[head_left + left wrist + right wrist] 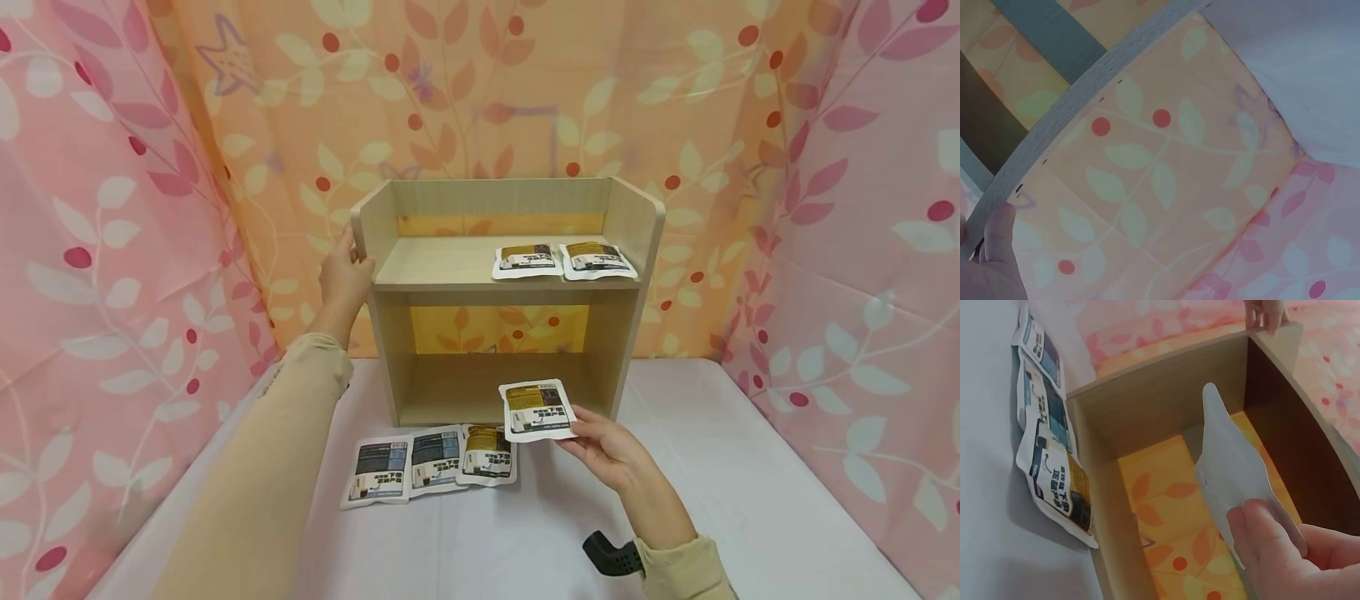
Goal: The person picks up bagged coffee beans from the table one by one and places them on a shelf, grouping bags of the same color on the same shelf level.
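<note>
A white packet with a gold-and-black label (538,410) is pinched at its right edge by my right hand (611,454), in front of the lower compartment of a pale wooden shelf (506,287). From the right wrist view, the held packet (1232,465) shows its plain back, between thumb and fingers. My left hand (345,279) grips the upper left side panel of the shelf. In the left wrist view only some of its fingers (1000,234) appear, against the panel edge. Two gold-labelled packets (527,260) lie side by side on the right of the upper shelf.
On the white tablecloth (675,467) before the shelf, two blue-labelled packets (378,471) and one gold-labelled packet (487,455) lie in an overlapping row. Floral curtains (480,92) stand behind and on both sides. A black wrist strap piece (613,554) juts from the right sleeve.
</note>
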Motion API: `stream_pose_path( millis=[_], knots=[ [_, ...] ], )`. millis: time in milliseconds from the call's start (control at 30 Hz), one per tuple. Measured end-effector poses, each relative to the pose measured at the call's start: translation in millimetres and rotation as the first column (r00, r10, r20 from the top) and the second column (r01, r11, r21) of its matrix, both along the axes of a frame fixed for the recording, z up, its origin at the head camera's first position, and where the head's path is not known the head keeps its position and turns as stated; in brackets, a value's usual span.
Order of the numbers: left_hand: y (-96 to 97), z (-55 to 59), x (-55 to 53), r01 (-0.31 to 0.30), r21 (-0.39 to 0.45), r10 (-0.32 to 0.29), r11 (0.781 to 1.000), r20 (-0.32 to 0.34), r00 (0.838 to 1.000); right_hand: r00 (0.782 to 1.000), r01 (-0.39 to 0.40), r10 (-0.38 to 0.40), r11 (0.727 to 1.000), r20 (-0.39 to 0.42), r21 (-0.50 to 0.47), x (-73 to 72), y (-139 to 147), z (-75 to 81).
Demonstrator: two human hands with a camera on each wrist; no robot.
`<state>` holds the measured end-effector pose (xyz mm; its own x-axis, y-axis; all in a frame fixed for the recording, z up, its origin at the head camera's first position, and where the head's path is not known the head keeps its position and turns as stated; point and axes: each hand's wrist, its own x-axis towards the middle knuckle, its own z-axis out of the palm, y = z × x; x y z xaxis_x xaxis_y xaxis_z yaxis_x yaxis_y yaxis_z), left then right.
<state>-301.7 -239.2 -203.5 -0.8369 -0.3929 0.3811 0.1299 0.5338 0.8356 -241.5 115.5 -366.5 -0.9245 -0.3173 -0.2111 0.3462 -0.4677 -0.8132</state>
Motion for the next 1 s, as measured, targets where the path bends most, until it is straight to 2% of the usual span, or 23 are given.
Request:
stream_pose_path(
  millis=[567,1000],
  knots=[
    [-1.3,-1.5,-2.7,-0.003,-0.008,0.003,1.000,-0.002,1.000,0.998,-0.003,0.005,1.000,-0.061,0.031,5.5,-6.7,29.6],
    [-1.2,-2.7,-3.5,-0.003,-0.015,0.003,1.000,-0.011,1.000,0.998,-0.013,0.012,1.000,-0.064,-0.024,10.2,-9.6,45.1]
  ],
)
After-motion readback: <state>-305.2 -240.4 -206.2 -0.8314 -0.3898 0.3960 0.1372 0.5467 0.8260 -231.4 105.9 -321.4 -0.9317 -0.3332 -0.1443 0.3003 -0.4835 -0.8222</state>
